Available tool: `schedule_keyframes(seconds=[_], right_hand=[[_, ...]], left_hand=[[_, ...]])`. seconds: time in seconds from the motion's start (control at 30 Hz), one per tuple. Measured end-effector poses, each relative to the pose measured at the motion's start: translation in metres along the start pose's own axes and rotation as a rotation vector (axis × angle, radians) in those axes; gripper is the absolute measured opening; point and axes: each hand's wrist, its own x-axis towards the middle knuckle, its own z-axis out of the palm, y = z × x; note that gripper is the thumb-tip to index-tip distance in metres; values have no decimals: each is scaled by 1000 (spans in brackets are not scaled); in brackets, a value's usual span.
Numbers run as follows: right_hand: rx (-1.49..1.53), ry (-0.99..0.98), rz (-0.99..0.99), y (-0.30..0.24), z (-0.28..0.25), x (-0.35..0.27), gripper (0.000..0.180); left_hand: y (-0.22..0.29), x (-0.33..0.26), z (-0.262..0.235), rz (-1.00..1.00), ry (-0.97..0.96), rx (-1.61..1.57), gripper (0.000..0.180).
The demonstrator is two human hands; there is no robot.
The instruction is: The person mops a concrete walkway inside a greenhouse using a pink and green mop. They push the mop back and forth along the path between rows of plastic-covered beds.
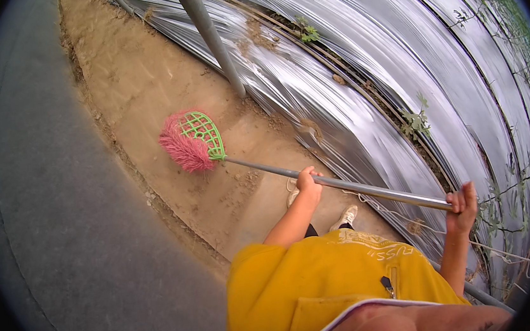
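1 broom (356, 186) between 2 sets of fingers, left fingers (307, 177) + right fingers (467, 196); 2 shoes (345, 217) near left ones; 1 thick grey post (208, 35) beyond them

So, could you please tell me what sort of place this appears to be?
It looks like a growing area, perhaps a farm plot or inside a greenhouse: long strips of silvery sheeting, green plants coming up between them, and a metal post standing beside bare soil.
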Motion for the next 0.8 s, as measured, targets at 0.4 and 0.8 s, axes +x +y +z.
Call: schedule_keyframes(seconds=[0.4,0.8], right_hand=[[-90,-8,-26,12,40,-9,19],[-159,91,-109,-38,34,-16,20]], left_hand=[[4,12,-11,-84,-31,76,16],[-43,-3,1,-272,-203,34,17]])
